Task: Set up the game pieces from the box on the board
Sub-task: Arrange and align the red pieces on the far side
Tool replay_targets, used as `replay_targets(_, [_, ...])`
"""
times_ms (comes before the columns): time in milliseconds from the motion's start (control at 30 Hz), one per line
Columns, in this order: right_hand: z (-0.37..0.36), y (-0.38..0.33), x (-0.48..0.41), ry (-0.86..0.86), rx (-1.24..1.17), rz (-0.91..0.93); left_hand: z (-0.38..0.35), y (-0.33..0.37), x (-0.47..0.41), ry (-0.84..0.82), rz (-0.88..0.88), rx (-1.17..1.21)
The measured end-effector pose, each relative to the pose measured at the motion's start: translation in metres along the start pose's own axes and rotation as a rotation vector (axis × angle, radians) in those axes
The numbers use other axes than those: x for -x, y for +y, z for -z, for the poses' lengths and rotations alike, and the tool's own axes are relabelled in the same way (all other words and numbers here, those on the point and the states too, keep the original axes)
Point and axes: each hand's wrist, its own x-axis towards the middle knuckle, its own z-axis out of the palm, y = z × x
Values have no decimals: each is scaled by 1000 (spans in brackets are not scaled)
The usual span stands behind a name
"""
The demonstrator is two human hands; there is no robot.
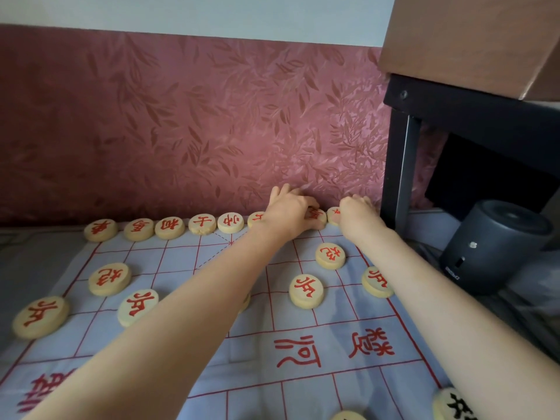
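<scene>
A white cloth board (303, 374) with red grid lines lies in front of me. Pale round wooden pieces with red characters line its far edge, among them one at the left corner (100, 229). More red pieces (306, 291) stand on the rows nearer me. My left hand (288, 213) reaches to the far row and pinches a red piece (317, 214). Beside it, my right hand (357, 218) curls over the corner red piece (334, 212), which is mostly hidden. A black-lettered piece (454, 404) shows at the bottom right. No box is in view.
A dark red leaf-patterned wall (181, 116) rises right behind the far row. A black table leg (400, 165) stands to the right of my hands. A dark grey cylindrical device (491, 247) sits beside the board's right edge.
</scene>
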Motion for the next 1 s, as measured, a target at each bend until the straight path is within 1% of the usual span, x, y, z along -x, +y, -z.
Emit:
replay_targets(100, [-4,1,-1,-5,-27,0,0,1,-1,7,19,-2])
replay_targets(233, [-6,7,-2,-20,-95,54,0,-1,0,-38,50,127])
replay_targets(333, [-6,10,1,-66,-210,99,3,-3,0,-86,20,135])
replay_targets(433, [-9,10,4,-35,-275,70,5,-3,1,-76,1,137])
replay_targets(533, [-17,11,3,56,-243,67,4,-2,0,-70,10,133])
replay_targets(600, [-19,12,0,77,-221,45,1,-1,0,-44,37,134])
replay_targets(733, [-19,11,-1,71,-177,30,-3,2,3,20,92,104])
replay_targets(1000, [-18,10,0,51,-190,6,-3,4,6,40,128,124])
